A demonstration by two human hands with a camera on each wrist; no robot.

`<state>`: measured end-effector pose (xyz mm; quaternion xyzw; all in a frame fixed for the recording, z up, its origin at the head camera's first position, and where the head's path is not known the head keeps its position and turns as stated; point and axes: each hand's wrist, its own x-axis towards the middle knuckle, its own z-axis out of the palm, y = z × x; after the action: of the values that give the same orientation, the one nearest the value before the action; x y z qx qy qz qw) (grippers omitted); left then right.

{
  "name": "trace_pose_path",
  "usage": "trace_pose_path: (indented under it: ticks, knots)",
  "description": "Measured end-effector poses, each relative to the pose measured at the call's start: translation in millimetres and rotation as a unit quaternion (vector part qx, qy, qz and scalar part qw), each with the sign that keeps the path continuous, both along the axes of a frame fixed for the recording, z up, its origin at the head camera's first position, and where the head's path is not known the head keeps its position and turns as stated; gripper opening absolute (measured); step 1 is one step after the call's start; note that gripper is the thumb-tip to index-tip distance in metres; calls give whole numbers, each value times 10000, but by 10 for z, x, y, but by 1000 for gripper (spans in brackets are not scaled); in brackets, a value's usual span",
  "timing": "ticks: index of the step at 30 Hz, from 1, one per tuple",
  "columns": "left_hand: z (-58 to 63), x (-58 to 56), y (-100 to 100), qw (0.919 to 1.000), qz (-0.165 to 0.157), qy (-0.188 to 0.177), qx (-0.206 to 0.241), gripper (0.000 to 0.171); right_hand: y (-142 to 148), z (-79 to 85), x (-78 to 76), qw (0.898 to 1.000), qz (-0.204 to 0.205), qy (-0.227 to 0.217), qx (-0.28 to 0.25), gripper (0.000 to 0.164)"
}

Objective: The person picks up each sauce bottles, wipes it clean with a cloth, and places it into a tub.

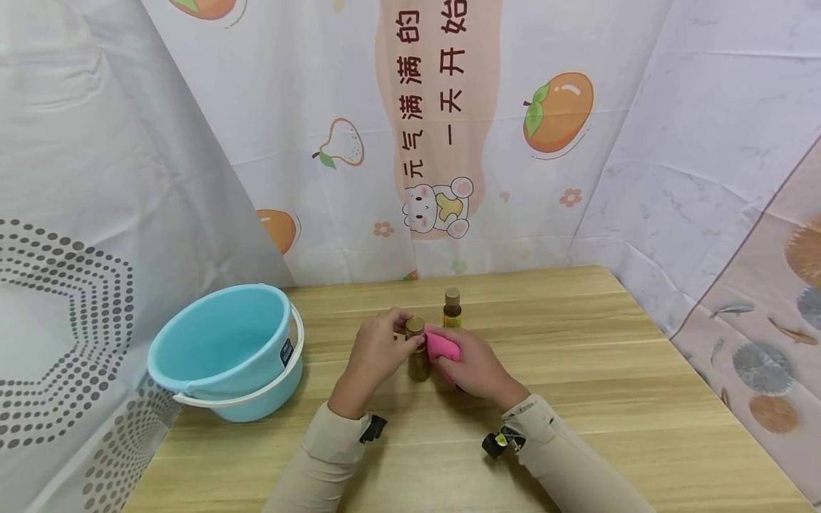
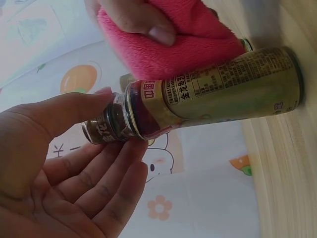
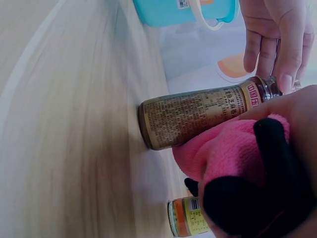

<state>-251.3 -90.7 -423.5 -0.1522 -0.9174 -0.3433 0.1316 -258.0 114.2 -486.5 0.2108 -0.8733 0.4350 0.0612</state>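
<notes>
A glass bottle [image 1: 419, 365] with a gold cap and a label printed in small characters stands upright on the table. My left hand [image 1: 377, 350] pinches it at the neck and cap, thumb on one side and fingers on the other. In my right hand [image 1: 479, 367] is a bunched pink cloth [image 1: 442, 346], gripped against the side of the bottle. The left wrist view shows the cloth [image 2: 173, 47] touching the labelled body [image 2: 237, 89]. Behind the right hand stands a second bottle [image 1: 452, 311] with a yellow label, its lower part hidden by that hand.
To the left on the wooden table [image 1: 577, 413] is a light blue bucket [image 1: 266, 395] with a white handle. A printed curtain [image 1: 321, 199] hangs along the back edge, and more cloth hangs at both sides.
</notes>
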Motion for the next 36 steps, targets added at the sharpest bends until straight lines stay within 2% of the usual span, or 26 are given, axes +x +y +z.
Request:
trace_pose_path:
  ticks: [11, 18, 26, 29, 36]
  knots:
    - [-22, -20, -14, 9998, -202, 30, 58, 38, 12, 106, 43, 9968, -122, 620, -485, 56]
    - [-35, -25, -15, 9997, -229, 61, 50, 40, 9, 158, 53, 9892, -51, 1259, -755, 53]
    - [-32, -26, -17, 9995, -277, -25, 114, 44, 19, 166, 33, 9811, 76, 1659, -995, 51]
    - [-29, -27, -16, 9995, -278, -44, 118, 44, 23, 165, 29, 9802, 81, 1694, -1017, 51]
    - [-33, -20, -16, 9997, -236, -3, 70, 42, 22, 177, 53, 9876, 102, 1228, -972, 55]
